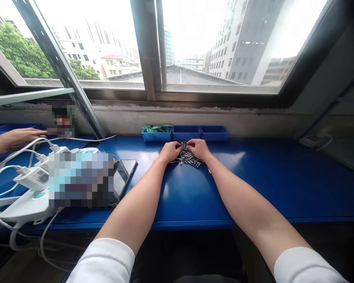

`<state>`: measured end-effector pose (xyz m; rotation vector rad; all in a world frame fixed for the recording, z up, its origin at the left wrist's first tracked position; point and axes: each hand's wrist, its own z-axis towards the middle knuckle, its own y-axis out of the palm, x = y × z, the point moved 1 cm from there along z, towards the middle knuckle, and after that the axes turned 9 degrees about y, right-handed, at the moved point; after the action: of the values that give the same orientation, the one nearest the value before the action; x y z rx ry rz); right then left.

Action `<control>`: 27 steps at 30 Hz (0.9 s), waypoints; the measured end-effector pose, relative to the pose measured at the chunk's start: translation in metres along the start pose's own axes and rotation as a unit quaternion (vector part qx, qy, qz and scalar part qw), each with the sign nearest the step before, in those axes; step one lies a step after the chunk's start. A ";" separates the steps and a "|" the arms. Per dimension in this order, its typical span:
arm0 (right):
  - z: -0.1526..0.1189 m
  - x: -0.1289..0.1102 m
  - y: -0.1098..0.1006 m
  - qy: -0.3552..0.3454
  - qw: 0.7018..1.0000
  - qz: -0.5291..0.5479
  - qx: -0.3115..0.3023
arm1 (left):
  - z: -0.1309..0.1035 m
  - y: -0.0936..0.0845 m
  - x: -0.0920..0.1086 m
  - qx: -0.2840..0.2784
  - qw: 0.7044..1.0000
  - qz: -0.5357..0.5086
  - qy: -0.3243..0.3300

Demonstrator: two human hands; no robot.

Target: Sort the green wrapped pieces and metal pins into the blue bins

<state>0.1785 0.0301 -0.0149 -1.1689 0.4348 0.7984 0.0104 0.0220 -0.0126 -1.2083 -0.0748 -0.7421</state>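
Note:
A heap of small, thin metal pieces (191, 159), like pins or rivets, lies on the blue tabletop (191, 196). At the heap's left upper edge is my left hand (169, 152), its fingers curled in and the thumb towards the pieces. My right hand (199, 149) is bent the same way at the right upper edge, thumb and fingertips close together over the pieces. The two hands are a short gap apart. What the fingertips pinch, if anything, is too small to make out. One loose piece (181, 166) sticks out at the near side of the heap.
Behind the heap stand a blue bin (157, 133) with green packets and two more bins (186, 132) beside it. On the left are a phone (124, 177), a white power strip (29, 206) with plugs and cables, and another person's hand (28, 135). A metal post (76, 90) rises behind.

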 end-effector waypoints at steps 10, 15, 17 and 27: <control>-0.001 0.000 -0.001 -0.006 1.000 -0.006 0.016 | 0.001 -0.001 0.000 0.064 0.996 -0.059 0.026; -0.002 -0.005 -0.002 -0.040 0.999 -0.015 0.017 | 0.003 -0.003 0.002 0.115 0.988 -0.101 0.035; -0.002 -0.006 -0.003 -0.044 0.999 -0.007 0.013 | 0.004 -0.003 0.002 0.125 0.986 -0.108 0.031; -0.003 -0.012 -0.005 -0.032 0.996 0.080 0.013 | 0.004 0.002 0.000 0.127 0.990 -0.050 0.043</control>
<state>0.1744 0.0226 -0.0048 -1.0916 0.4883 0.9633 0.0131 0.0257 -0.0128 -0.9351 -0.1558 -0.8448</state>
